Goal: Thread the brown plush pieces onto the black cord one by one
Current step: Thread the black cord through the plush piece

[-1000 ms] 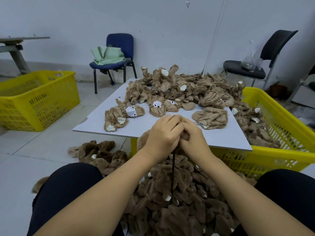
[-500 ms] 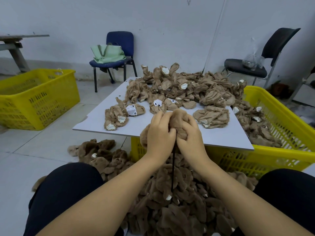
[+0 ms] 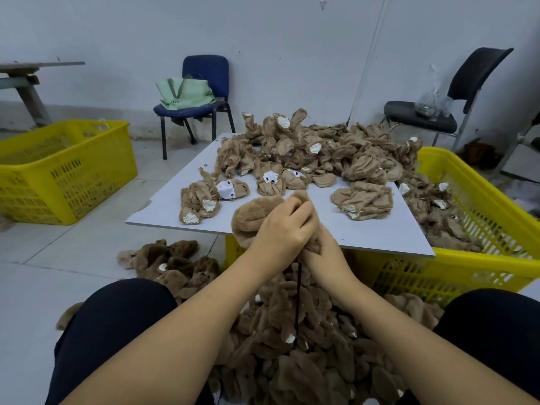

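Where the lap lies nearest, threaded plush pile [image 3: 306, 361], black cord [image 3: 298, 302] rising taut from it. Left hand [image 3: 280, 229] and right hand [image 3: 327, 252], pressed together, fingers curled, gripping one brown plush piece [image 3: 251, 217] at cord top. Beyond: grey worktop [image 3: 380, 229], loose plush heap [image 3: 336, 147], yellow crate [image 3: 482, 258].

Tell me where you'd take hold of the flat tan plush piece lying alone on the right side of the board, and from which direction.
I'd pinch the flat tan plush piece at its near edge, by the white tab, coming from above and from the person's side. It lies limp and layered on the board, apart from the big pile, so that edge looks free to lift. Both hands, left hand and right hand, are busy now.
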